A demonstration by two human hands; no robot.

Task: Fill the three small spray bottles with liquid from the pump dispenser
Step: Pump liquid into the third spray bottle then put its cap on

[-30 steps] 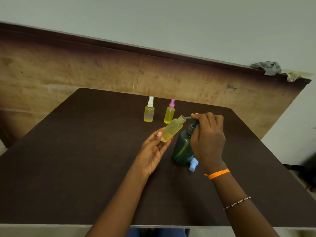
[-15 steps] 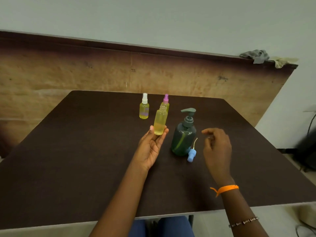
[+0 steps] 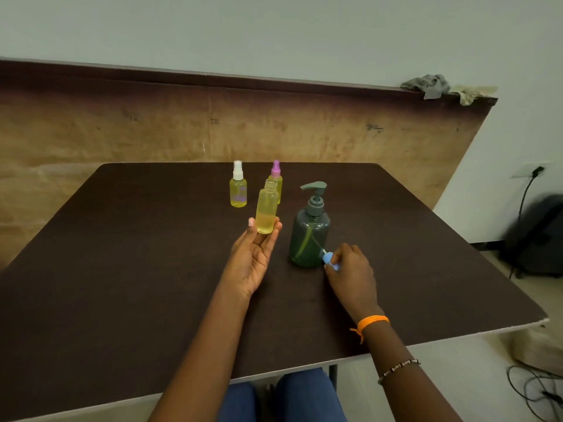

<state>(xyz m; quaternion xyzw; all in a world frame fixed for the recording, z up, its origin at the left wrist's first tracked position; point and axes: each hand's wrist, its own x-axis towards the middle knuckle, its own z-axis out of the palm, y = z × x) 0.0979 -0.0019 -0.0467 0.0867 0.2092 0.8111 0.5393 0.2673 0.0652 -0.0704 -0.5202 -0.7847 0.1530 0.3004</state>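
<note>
My left hand (image 3: 254, 254) holds an uncapped small bottle (image 3: 267, 210) of yellow liquid upright by its base, between fingertips and thumb, above the dark table (image 3: 122, 269). To its right stands the dark green pump dispenser (image 3: 310, 236). My right hand (image 3: 350, 271) pinches the blue spray cap (image 3: 329, 259) at the dispenser's foot. Farther back stand a white-capped bottle (image 3: 238, 190) and a pink-capped bottle (image 3: 276, 178), both filled with yellow liquid; the held bottle partly hides the pink-capped one.
A wooden board (image 3: 152, 126) leans against the wall behind the table, with rags (image 3: 426, 85) on its top right corner. A dark bag (image 3: 539, 236) and cables (image 3: 536, 388) lie on the floor at the right.
My right hand left the pump head, came down and took hold of the blue cap beside the dispenser. My left hand turned the uncapped bottle from tilted at the nozzle to upright.
</note>
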